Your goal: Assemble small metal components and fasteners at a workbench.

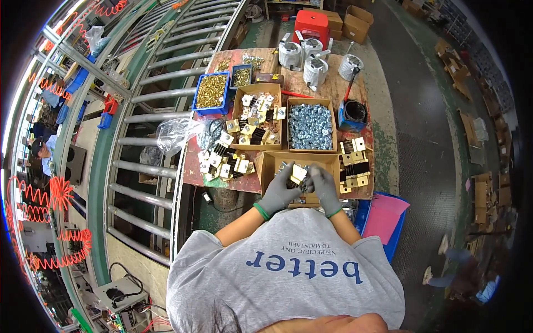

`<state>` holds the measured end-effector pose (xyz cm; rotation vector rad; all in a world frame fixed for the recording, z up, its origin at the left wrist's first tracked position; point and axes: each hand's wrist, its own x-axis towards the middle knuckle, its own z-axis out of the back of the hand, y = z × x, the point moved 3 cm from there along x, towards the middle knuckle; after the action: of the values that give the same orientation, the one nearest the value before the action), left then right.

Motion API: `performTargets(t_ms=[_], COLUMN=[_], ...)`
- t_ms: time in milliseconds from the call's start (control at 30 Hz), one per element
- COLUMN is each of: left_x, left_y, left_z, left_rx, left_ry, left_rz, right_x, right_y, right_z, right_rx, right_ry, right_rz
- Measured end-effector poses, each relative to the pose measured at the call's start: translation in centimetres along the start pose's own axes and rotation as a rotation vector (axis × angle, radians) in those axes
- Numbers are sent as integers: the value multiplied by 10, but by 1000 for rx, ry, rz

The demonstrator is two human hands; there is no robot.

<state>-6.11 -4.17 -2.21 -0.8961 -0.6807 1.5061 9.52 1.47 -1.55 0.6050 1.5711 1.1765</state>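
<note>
Grey gloves with green cuffs cover both my hands, which work close together over an open cardboard box (272, 166) at the near edge of the table. My left hand (279, 191) grips a brass-coloured metal terminal part (298, 174) between thumb and fingers. On the part's right side, my right hand (325, 190) has its fingers pinched together; what is in them is too small to make out. Similar parts, with pale gold plates and dark strips, lie in a stack (355, 165) on the right, in a carton (257, 90) and in a loose pile (225, 161) on the left.
Behind my hands stands a carton of silvery bolts or nuts (312, 126). Blue bins of brass-coloured pieces (212, 91) sit far left. Silvery ribbed cylinders (315, 72) and a black pot with a red-handled brush (355, 111) stand farther back. A roller conveyor (141, 166) runs along the left.
</note>
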Motion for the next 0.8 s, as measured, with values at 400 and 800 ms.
performTargets(t_ms=[400, 800], left_x=[6, 0], left_y=[-8, 6], left_z=[-15, -20], left_rx=[-636, -845], left_ry=[122, 85], left_rz=[57, 122], right_x=[10, 3], right_y=[-8, 8], right_z=[1, 2], right_rx=[78, -92], right_ry=[-115, -279], right_rz=[49, 448])
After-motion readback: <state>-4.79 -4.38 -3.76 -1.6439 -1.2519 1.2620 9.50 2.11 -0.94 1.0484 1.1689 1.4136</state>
